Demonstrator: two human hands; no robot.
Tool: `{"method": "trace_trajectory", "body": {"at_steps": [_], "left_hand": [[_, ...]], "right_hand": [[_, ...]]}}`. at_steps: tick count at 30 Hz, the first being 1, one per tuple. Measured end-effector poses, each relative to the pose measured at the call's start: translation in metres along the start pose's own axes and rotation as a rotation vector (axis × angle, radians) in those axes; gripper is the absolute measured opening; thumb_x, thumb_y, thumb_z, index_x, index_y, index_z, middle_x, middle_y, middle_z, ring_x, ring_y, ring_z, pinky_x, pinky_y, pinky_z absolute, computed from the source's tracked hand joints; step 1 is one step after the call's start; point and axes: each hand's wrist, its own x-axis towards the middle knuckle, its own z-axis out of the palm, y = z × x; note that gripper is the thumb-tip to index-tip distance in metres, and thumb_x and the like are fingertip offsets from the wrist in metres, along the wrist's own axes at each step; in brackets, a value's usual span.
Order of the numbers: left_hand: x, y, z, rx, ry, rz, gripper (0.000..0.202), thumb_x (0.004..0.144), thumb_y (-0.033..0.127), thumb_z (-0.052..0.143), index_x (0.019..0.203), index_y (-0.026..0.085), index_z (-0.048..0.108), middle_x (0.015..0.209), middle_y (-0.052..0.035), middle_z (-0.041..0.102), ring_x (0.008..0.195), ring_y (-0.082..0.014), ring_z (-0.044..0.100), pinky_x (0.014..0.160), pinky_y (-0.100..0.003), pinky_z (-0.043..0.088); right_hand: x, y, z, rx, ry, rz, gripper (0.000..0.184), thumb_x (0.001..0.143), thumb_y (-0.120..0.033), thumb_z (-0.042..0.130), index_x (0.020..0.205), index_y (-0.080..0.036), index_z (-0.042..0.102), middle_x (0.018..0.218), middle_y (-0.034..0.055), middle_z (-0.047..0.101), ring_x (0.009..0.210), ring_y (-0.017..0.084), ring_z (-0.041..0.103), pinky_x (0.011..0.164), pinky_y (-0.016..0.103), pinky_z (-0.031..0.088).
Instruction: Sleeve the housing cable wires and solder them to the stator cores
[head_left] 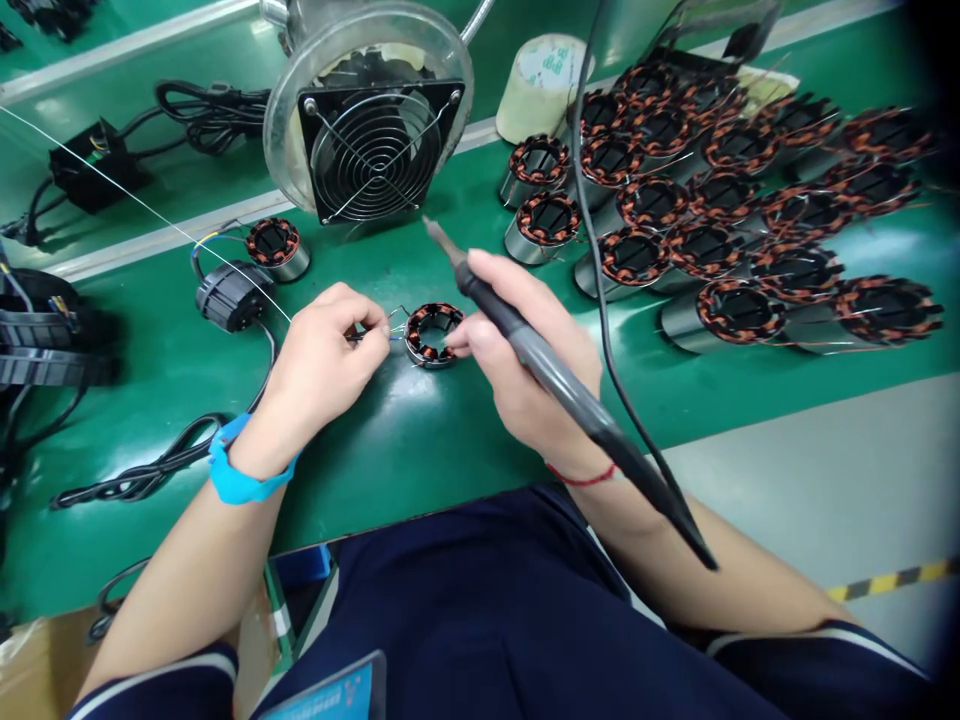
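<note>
A small round stator (433, 335) with copper windings lies on the green bench between my hands. My left hand (330, 355) is closed in a pinch on thin lead wires (375, 335) at the stator's left side. My right hand (525, 350) is closed around a dark soldering iron (540, 360), whose tip (435, 232) points up and away to the left while a fingertip touches the stator's right edge. The iron's black cord runs back over my right forearm.
A fume fan (375, 150) stands behind the stator. Several wound stators (720, 210) lie in rows at the right. One more stator (274, 245) and a black motor part (232, 295) sit at the left, with black cables (142, 480). A tape roll (540, 85) is at the back.
</note>
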Motion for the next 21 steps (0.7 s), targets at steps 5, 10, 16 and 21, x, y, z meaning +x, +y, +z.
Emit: {"method": "trace_trajectory", "body": {"at_steps": [5, 10, 16, 21], "left_hand": [[0.0, 0.002, 0.001, 0.019, 0.018, 0.001, 0.013, 0.077, 0.012, 0.054, 0.069, 0.017, 0.063, 0.074, -0.0001, 0.057, 0.067, -0.0127, 0.052, 0.062, -0.028, 0.039], [-0.001, 0.001, 0.003, 0.041, 0.037, 0.004, 0.012, 0.076, 0.011, 0.055, 0.069, 0.017, 0.063, 0.073, 0.0004, 0.056, 0.063, -0.0114, 0.049, 0.059, -0.027, 0.038], [-0.001, 0.0, 0.003, 0.042, 0.037, 0.018, 0.012, 0.076, 0.01, 0.054, 0.07, 0.018, 0.062, 0.075, -0.0001, 0.058, 0.065, -0.0123, 0.049, 0.062, -0.028, 0.04], [-0.001, 0.0, 0.003, 0.027, 0.044, 0.016, 0.013, 0.076, 0.01, 0.055, 0.07, 0.018, 0.062, 0.075, 0.0001, 0.058, 0.066, -0.0125, 0.05, 0.063, -0.028, 0.041]], "right_hand": [[-0.025, -0.002, -0.004, 0.008, 0.179, -0.1, 0.024, 0.087, -0.023, 0.062, 0.109, -0.029, 0.062, 0.087, 0.003, 0.07, 0.07, 0.018, 0.064, 0.064, 0.037, 0.056], [-0.038, 0.007, 0.0, 0.07, 0.24, -0.085, 0.023, 0.084, -0.024, 0.065, 0.106, -0.027, 0.063, 0.071, 0.0009, 0.065, 0.058, 0.017, 0.063, 0.051, 0.033, 0.054], [-0.038, 0.006, 0.001, 0.046, 0.222, -0.084, 0.021, 0.085, -0.025, 0.065, 0.106, -0.027, 0.063, 0.075, 0.0014, 0.069, 0.067, 0.019, 0.069, 0.056, 0.033, 0.057], [-0.041, 0.005, 0.001, 0.041, 0.208, -0.065, 0.02, 0.085, -0.025, 0.064, 0.105, -0.026, 0.062, 0.077, 0.0001, 0.07, 0.067, 0.018, 0.07, 0.056, 0.031, 0.057]]}}
